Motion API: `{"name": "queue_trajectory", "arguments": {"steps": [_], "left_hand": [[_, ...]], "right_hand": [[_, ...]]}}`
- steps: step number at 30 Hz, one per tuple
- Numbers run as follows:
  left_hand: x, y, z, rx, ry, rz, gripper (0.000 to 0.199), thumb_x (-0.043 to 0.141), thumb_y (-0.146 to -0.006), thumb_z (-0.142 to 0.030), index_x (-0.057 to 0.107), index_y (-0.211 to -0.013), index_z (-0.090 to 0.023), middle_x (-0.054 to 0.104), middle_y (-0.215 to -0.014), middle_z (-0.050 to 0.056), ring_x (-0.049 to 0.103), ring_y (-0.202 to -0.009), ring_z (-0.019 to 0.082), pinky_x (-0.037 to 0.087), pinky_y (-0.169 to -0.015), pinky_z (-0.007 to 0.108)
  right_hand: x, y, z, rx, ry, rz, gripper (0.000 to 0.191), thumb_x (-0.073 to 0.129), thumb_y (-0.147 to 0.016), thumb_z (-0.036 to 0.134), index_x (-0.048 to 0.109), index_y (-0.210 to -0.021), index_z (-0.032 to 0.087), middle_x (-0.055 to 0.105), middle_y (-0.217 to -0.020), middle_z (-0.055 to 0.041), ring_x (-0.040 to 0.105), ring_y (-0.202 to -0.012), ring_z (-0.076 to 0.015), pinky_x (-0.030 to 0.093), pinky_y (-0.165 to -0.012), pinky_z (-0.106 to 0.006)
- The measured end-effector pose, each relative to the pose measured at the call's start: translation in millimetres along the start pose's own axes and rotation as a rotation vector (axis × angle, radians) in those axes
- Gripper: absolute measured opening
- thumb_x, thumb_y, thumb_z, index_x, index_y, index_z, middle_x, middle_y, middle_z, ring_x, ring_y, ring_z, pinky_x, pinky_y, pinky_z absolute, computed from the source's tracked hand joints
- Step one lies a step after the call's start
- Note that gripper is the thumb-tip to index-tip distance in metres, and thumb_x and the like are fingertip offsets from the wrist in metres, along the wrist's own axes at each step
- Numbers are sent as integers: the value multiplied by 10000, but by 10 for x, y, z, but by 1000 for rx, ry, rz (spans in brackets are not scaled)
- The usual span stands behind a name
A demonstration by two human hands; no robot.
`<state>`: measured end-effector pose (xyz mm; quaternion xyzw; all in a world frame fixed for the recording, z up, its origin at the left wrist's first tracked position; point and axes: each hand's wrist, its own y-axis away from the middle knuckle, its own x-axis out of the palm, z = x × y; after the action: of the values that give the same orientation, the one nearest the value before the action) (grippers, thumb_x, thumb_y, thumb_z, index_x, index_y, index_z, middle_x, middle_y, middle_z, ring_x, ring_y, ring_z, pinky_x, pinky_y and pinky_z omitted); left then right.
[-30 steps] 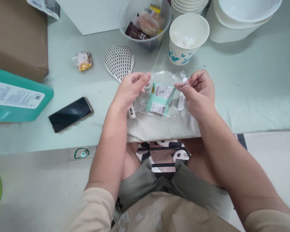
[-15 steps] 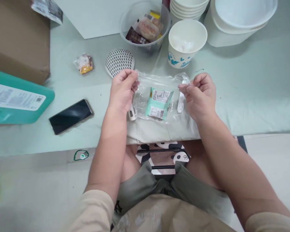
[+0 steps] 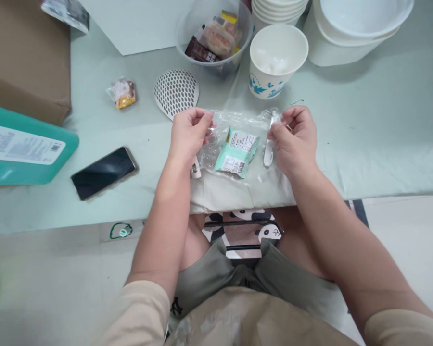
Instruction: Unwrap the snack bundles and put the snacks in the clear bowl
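The grip of the left hand [image 3: 191, 132] is pinched closed on the upper left part of a clear plastic bag [image 3: 258, 179], thumb against fingers. The grip of the right hand [image 3: 296, 137] is likewise pinched closed at the bag's upper right, so the bag spreads between the two. Within the bag's outline, between the grips and slightly below them, lies a mint-green packet [image 3: 237, 153] with white printed labels, tilted. A white plastic utensil [image 3: 268, 153] lies just beside the right grip, on its left.

Beyond the left grip, the perforated head of a white skimmer [image 3: 176, 91] shows on the worktop [image 3: 375, 144], its handle passing under that hand. Above the right grip stands a paper cup [image 3: 278, 60] with blue leaf prints. Farther up, between the grips, a clear round tub [image 3: 184, 41] holds wrapped snacks [image 3: 220, 38]. Well left of the left grip are a dark-screened phone [image 3: 104, 173] and, higher, a small wrapped snack [image 3: 123, 93].
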<state>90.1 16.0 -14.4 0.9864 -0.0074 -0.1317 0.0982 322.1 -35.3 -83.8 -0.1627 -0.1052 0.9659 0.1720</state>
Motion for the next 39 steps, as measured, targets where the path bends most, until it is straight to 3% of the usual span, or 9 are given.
{"name": "queue_trajectory", "arguments": {"steps": [9,13,17,20,23,32,35,37,39], "left_hand": [[-54,-87,46,131,-81,-156,118,644,-982,-297,636,-885,-229,686,-804,-17,586,-650,94,491,-619,273],[-82,-40,45,156,-208,-67,252,747,-916,-335,630,-1123,-252,695,-987,-1,618,-784,112,516,-707,280],[-101,49,35,169,-397,137,608,811,-771,-238,581,-1332,-284,688,-1210,51,671,-851,156,555,-766,304],[-112,83,12,222,-434,205,560,690,-766,-100,629,-1292,-283,724,-1189,40,677,-820,152,569,-779,295],[-125,55,30,272,-449,169,442,563,-778,-14,706,-1126,-247,771,-1094,36,706,-908,167,580,-851,293],[-177,191,-167,355,-347,-33,244,560,-864,-69,666,-982,-254,731,-1132,20,695,-1013,194,585,-903,355],[-105,401,-365,549,-52,138,192,548,-905,-86,625,-921,-261,716,-966,4,685,-894,163,594,-874,357],[-25,486,-414,516,-34,341,129,573,-916,-138,637,-896,-249,736,-984,12,694,-922,165,603,-867,340],[44,499,-386,435,-64,370,148,573,-900,-134,650,-971,-238,734,-1084,26,702,-1043,175,601,-900,322]], "right_hand": [[-43,-15,80,46,-33,-237,196,616,-953,394,512,-1040,251,537,-925,-3,628,-820,-159,587,-766,-388],[-97,37,291,-127,191,-369,131,596,-911,272,504,-1004,261,547,-963,-31,607,-888,-196,557,-846,-434],[-41,211,535,-408,335,-89,71,550,-903,198,537,-943,255,602,-927,-59,615,-915,-245,521,-870,-466],[77,363,613,-473,408,306,74,545,-935,231,608,-972,244,680,-1026,-93,640,-997,-272,508,-894,-462],[158,463,621,-456,496,488,208,610,-934,346,647,-1103,231,678,-1243,-131,624,-1142,-316,473,-967,-490],[180,512,681,-338,610,459,371,616,-848,292,608,-1211,216,599,-1361,-174,551,-1290,-357,406,-1060,-535],[201,488,651,-373,546,410,396,592,-808,273,597,-1198,204,604,-1288,-169,569,-1213,-347,437,-1036,-520],[198,457,618,-409,486,355,390,588,-785,288,587,-1166,206,607,-1237,-156,569,-1172,-345,450,-1024,-520],[176,421,593,-442,417,297,376,585,-765,291,574,-1133,216,608,-1189,-140,571,-1141,-338,460,-1016,-524]]}}
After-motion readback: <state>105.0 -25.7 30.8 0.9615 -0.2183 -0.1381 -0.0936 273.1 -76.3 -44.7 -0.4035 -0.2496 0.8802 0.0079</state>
